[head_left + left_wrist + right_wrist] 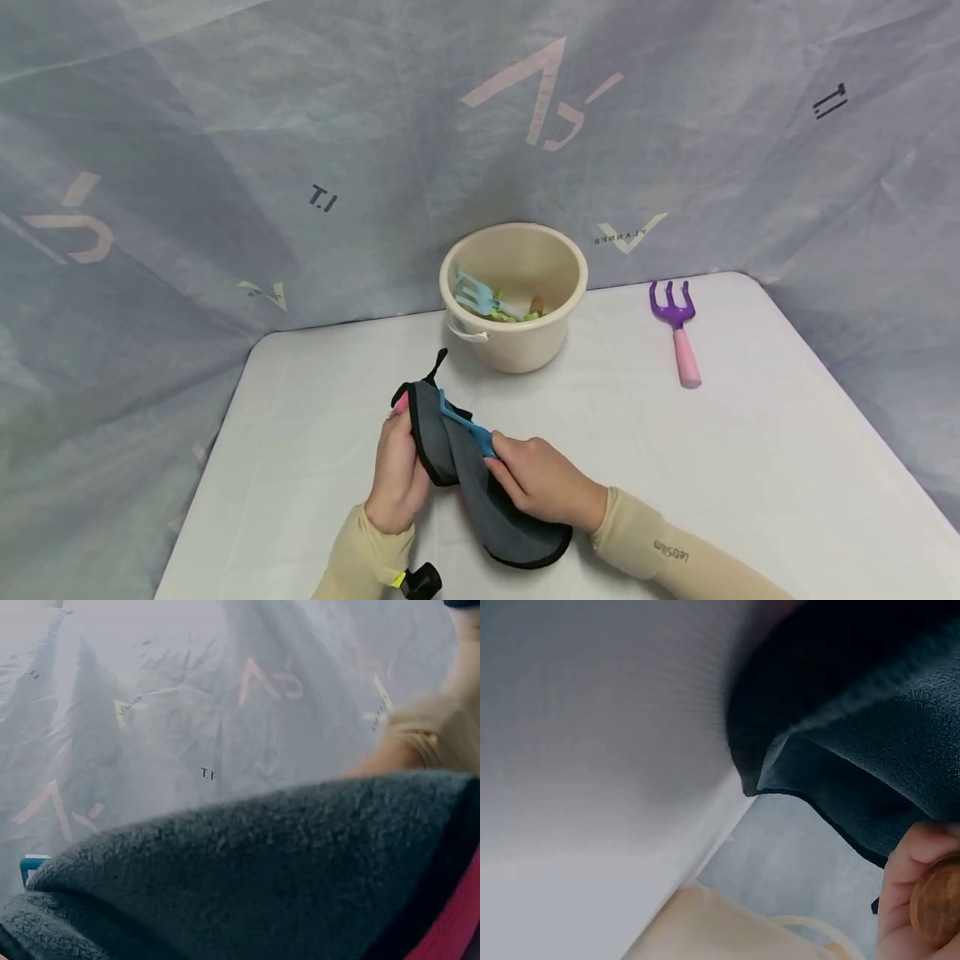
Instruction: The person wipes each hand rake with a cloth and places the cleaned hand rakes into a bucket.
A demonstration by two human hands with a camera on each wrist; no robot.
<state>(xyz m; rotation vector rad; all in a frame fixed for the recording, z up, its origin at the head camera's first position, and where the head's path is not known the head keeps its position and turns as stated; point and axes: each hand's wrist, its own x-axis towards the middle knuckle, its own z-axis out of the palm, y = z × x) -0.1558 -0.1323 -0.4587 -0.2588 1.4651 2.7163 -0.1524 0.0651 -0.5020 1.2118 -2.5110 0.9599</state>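
My left hand [399, 467] grips a dark grey cloth [517, 529] with black edging and a hanging loop. A bit of pink shows at its upper left edge in the head view, and a pink strip [454, 915] in the left wrist view. The fingers are partly hidden by the fabric. My right hand [543, 479] holds a blue-headed garden tool [480, 435] by its round wooden handle [937, 904]. The tool's head lies against the cloth, which partly wraps it. The cloth's lower end hangs beneath my right hand.
Behind the hands stands a cream bucket [517, 337] with a light blue fork [474, 293] and other small items inside. A purple hand fork with a pink handle [686, 358] lies on the white table [772, 467] at right. A printed grey sheet [360, 108] hangs behind.
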